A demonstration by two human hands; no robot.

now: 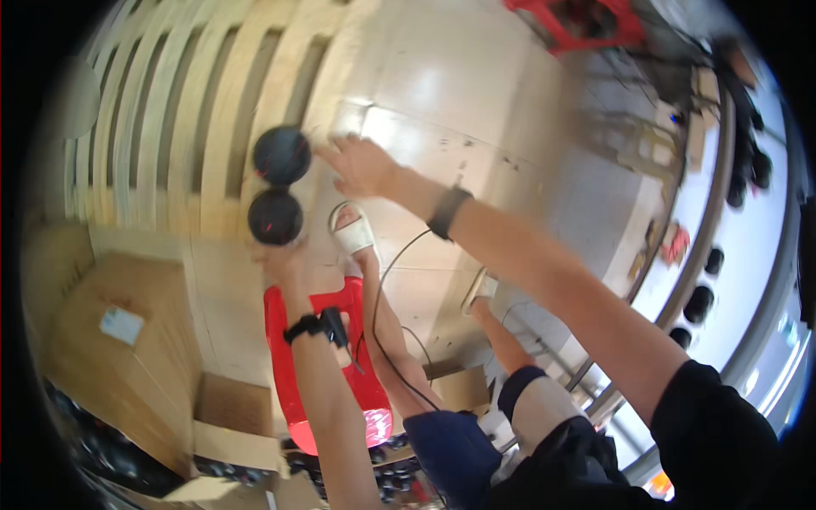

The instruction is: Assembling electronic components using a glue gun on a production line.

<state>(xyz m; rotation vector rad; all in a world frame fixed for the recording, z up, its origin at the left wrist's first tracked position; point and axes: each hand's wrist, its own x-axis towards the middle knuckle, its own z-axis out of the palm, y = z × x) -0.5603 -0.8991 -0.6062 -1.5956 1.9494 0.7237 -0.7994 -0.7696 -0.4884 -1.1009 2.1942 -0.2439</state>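
Note:
Two round black ball-like things (282, 155) (275, 217) sit one beyond the other at the right edge of a wooden pallet (191, 110); their exact kind is unclear. My right hand (365, 166) is just right of the farther one, fingers apart and empty, with a small gap between. Close to the near side of the other black ball is my left hand (285, 262). Its blurred fingers look spread, partly behind the ball, and whether they touch it I cannot tell. Dark bands circle both wrists, and the left one carries a small black device.
A red plastic stool (297, 416) lies under my left forearm. Cardboard boxes (127, 340) stand at the lower left, some holding black things. A shelf (731, 229) with more black round things runs along the right. A red frame (578, 21) stands far off. A black cable (387, 276) hangs across my leg.

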